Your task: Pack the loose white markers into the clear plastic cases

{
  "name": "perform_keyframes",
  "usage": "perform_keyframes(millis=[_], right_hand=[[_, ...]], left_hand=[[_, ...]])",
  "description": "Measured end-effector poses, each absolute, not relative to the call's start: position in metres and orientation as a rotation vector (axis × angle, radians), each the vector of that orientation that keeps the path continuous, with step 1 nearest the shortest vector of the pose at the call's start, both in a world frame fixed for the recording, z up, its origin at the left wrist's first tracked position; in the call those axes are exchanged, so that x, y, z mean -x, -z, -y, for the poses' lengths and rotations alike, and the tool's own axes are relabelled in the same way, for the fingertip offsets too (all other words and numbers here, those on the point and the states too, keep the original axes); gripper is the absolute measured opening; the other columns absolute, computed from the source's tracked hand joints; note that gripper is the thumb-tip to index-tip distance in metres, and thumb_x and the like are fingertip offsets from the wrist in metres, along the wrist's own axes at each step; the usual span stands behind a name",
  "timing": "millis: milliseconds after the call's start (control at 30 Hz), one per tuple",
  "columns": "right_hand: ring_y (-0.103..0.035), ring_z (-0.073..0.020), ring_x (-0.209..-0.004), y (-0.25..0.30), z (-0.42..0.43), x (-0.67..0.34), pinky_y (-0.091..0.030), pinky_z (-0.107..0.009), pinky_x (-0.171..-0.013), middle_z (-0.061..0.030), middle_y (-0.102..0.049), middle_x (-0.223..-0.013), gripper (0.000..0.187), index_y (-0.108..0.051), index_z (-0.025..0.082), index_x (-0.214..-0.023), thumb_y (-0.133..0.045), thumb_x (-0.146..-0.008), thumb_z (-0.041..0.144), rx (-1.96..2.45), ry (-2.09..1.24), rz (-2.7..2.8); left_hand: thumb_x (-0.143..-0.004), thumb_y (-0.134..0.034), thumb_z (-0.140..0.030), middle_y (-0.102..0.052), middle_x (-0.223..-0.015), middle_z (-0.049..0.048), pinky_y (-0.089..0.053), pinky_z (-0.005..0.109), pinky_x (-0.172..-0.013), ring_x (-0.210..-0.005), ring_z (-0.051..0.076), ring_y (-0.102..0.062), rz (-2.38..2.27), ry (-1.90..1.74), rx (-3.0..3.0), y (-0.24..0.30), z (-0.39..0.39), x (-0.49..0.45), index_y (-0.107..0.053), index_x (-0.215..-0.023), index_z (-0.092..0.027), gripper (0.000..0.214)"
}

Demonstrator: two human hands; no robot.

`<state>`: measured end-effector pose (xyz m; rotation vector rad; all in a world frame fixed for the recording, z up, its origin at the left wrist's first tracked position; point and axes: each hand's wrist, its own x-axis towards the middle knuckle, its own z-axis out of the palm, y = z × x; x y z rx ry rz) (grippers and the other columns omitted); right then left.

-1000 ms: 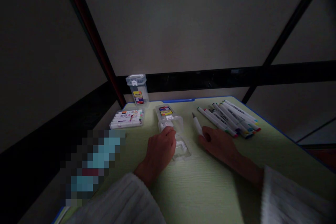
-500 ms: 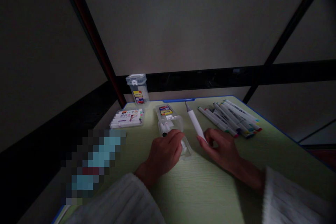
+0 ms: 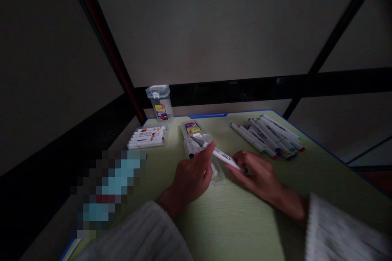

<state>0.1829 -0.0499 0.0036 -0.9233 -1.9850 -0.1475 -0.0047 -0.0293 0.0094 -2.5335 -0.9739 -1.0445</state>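
My right hand (image 3: 257, 175) pinches the lower end of a white marker (image 3: 225, 158) with a grey tip end and dark print on its barrel. The marker slants up to the left, over an open clear plastic box (image 3: 218, 177) that lies on the table. My left hand (image 3: 192, 175) is closed at the box's side, its curled fingers partly hidden. Its index finger is raised and meets the marker below the grey end. Inside the box are a few white markers (image 3: 190, 149), one with a black end. The box's lid (image 3: 192, 129) bears a yellow label.
Several white markers with coloured ends (image 3: 269, 136) lie in a loose pile at the right. At the back left stands a closed clear box (image 3: 159, 104), with a flat case of markers (image 3: 148, 136) before it. A blurred patch (image 3: 113, 187) covers the left table edge.
The marker has tipped from steep to a flatter slant, its grey end swinging left over the box. My left index finger has lifted against it.
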Motion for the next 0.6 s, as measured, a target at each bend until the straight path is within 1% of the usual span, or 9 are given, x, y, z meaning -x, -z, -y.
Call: perform_keyframes(millis=[67,167,300,433,600], right_hand=[[-0.048,-0.01,-0.051,-0.0046,0.0511,-0.1819,-0.037,-0.021,-0.048,0.0013,-0.052,-0.059,0.017,-0.04,0.021,-0.069,-0.052,-0.082,0.019,0.878,0.172,1.99],[-0.052,-0.0119,-0.054,-0.0058,0.0529,-0.1805,-0.04,-0.023,-0.05,-0.0004,-0.055,-0.061,0.013,-0.042,0.021,-0.073,-0.052,-0.081,0.017,0.817,0.201,2.002],[-0.049,-0.0118,-0.049,-0.0068,0.0553,-0.1819,-0.039,-0.024,-0.046,-0.0005,-0.055,-0.059,0.008,-0.044,0.021,-0.08,-0.051,-0.081,0.015,0.735,0.23,2.061],[-0.05,-0.0124,-0.052,-0.0079,0.0559,-0.186,-0.039,-0.025,-0.046,-0.0017,-0.058,-0.063,0.016,-0.046,0.021,-0.088,-0.054,-0.078,0.011,0.683,0.299,2.047],[-0.049,-0.0107,-0.047,-0.0126,0.0569,-0.1849,-0.037,-0.024,-0.043,0.0008,-0.055,-0.057,0.015,-0.05,0.018,-0.086,-0.057,-0.076,0.009,0.582,0.367,2.032]], left_hand=[[-0.081,-0.039,-0.013,-0.068,-0.082,0.0024,-0.048,0.018,-0.051,-0.051,0.007,-0.058,0.964,1.047,2.522,-0.0089,0.0292,0.005,-0.029,-0.127,-0.013,0.047],[-0.081,-0.04,-0.012,-0.069,-0.083,0.0026,-0.048,0.02,-0.051,-0.053,0.008,-0.06,0.945,1.05,2.505,-0.0082,0.0304,0.0058,-0.034,-0.123,-0.013,0.043],[-0.079,-0.043,-0.012,-0.068,-0.071,0.0001,-0.047,0.02,-0.049,-0.049,0.009,-0.059,0.949,1.087,2.494,-0.0082,0.0338,0.0054,-0.043,-0.113,-0.014,0.034],[-0.079,-0.044,-0.014,-0.066,-0.062,-0.002,-0.046,0.02,-0.047,-0.046,0.009,-0.058,0.934,1.124,2.488,-0.0087,0.0356,0.0026,-0.047,-0.107,-0.014,0.029],[-0.077,-0.042,-0.012,-0.067,-0.064,-0.001,-0.046,0.019,-0.046,-0.046,0.009,-0.059,0.92,1.18,2.496,-0.0075,0.0346,-0.0003,-0.049,-0.103,-0.013,0.027]])
